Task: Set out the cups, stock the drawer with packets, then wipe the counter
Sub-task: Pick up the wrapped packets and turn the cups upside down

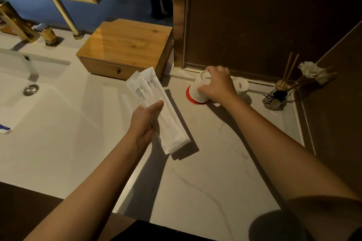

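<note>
Fragile upturned white ceramic cup is clasped sidewise by right hand; light, limp white paper packets are pinched mid-length by left hand.

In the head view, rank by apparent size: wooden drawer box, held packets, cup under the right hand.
1. Wooden drawer box
2. Packets
3. Cup, partly covered by the right hand

Two bare forearms reach in from the bottom edge, both uncovered from wrist to well past mid-forearm. The left hand and right hand wear no rings, watch or gloves that can be made out. Nearest the camera, the right arm ends in a short dark sleeve; its exact colour is unclear.
</note>
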Available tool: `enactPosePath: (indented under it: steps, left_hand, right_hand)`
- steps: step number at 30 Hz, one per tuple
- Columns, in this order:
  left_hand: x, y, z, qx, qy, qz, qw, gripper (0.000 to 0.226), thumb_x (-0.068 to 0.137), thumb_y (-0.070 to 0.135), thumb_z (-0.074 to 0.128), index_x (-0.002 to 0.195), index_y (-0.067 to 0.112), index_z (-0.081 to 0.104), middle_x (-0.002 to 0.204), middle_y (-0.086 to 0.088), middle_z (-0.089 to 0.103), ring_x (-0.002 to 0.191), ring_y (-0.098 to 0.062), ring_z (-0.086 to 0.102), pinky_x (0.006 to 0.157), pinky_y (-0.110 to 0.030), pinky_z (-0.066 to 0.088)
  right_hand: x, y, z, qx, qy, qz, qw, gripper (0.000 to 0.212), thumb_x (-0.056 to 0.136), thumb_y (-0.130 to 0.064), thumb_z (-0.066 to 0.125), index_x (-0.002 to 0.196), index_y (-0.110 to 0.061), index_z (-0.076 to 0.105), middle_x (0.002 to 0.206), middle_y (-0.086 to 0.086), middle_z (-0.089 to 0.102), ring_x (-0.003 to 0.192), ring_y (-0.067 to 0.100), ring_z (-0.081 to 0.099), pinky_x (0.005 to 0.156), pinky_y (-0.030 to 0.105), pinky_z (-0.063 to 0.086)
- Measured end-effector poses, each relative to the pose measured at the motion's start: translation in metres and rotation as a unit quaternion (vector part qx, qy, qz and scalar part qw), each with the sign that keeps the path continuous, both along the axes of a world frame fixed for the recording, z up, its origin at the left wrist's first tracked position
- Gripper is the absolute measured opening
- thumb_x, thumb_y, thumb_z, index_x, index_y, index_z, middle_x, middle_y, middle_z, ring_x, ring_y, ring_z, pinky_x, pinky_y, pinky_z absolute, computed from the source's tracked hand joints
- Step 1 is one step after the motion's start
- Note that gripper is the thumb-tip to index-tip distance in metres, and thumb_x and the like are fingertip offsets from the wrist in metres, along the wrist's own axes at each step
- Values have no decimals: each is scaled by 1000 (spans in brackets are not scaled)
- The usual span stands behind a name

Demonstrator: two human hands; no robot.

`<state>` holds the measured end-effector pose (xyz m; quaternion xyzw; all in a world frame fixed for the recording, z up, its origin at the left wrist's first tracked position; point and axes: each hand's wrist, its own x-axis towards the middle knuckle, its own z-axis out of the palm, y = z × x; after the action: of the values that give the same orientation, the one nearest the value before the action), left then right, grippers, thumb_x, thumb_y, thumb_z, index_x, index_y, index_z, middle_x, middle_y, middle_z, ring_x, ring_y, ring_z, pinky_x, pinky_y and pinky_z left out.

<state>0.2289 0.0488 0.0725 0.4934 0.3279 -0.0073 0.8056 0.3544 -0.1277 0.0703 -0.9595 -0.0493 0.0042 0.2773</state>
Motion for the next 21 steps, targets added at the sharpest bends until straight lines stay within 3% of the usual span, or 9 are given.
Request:
enactPosePath:
  steps: [6, 10, 12, 15, 21]
  left_hand:
    - [1, 6, -4, -4, 10, -10, 1000, 31, 82, 12, 65, 104, 29, 51, 114, -5, 59, 98, -28, 61, 84, -56, 51]
    - [1, 11, -5, -2, 10, -13, 1000, 27, 82, 12, 65, 93, 33, 52, 110, -4, 60, 96, -27, 62, 74, -49, 54]
    - [1, 14, -6, 1, 11, -12, 1000, 26, 82, 12, 65, 92, 33, 52, 108, -4, 60, 96, -27, 62, 77, -51, 54]
    - [0, 18, -6, 3, 18, -5, 1000, 25, 82, 12, 65, 96, 30, 53, 110, -6, 60, 97, -28, 61, 82, -54, 52]
    - [0, 22, -7, -2, 22, 4, 1000, 38, 82, 11, 65, 113, 26, 49, 113, -7, 59, 97, -28, 61, 78, -52, 52]
  right_hand:
    - [0, 12, -6, -3, 15, 6, 1000, 70, 74, -23, 72, 135, -19, 38, 137, 9, 42, 127, 30, 33, 103, 48, 36]
    - [-11, 17, -16, 97, 24, -52, 994, 75, 76, -25, 73, 138, -19, 31, 142, 8, 39, 130, 29, 35, 105, 48, 35]
    - [-19, 16, -24, 157, 39, -79, 984, 75, 76, -24, 74, 137, -18, 30, 142, 8, 41, 130, 28, 39, 105, 47, 36]
    - [-27, 16, -32, 193, 41, -110, 974, 71, 77, -24, 74, 136, -18, 35, 141, 6, 46, 129, 27, 43, 105, 49, 35]
    - [-25, 21, -33, 193, 29, -126, 973, 68, 77, -26, 74, 135, -18, 39, 140, 6, 48, 128, 27, 45, 105, 50, 36]
